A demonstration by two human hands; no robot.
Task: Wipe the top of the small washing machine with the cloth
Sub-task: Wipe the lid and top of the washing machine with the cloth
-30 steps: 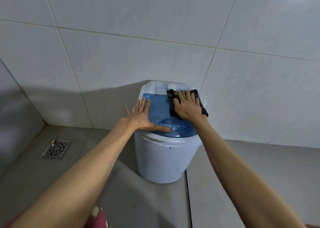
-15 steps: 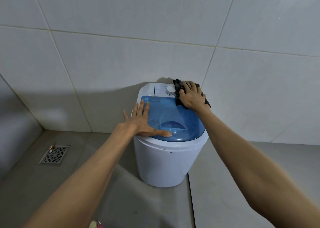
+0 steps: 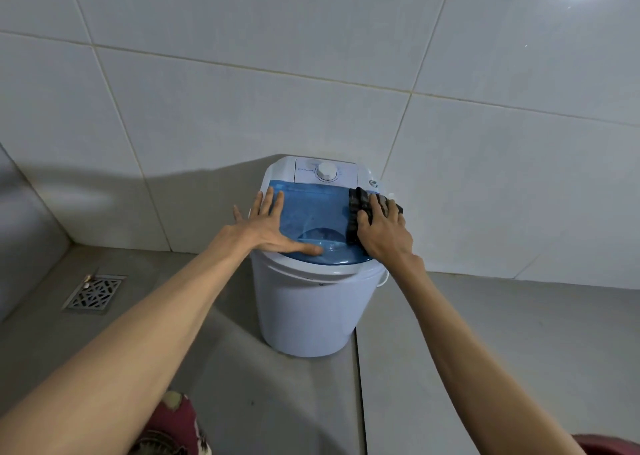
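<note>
A small white washing machine [image 3: 313, 309] stands on the floor against the tiled wall. Its top has a clear blue lid [image 3: 317, 212] and a white control panel with a round dial [image 3: 326, 171] at the back. My left hand [image 3: 268, 227] lies flat with fingers spread on the lid's left side. A dark checked cloth [image 3: 356, 212] rests on the lid's right edge, pressed down by my right hand [image 3: 384, 231], whose fingers lie over it. Part of the cloth is hidden under that hand.
White wall tiles [image 3: 311, 73] rise directly behind the machine. A metal floor drain [image 3: 94, 293] sits in the grey floor at the left. Patterned red fabric [image 3: 173, 427] shows at the bottom edge.
My right hand has slid the cloth from the back right corner by the dial forward along the lid's right side. The left hand stays flat on the lid.
</note>
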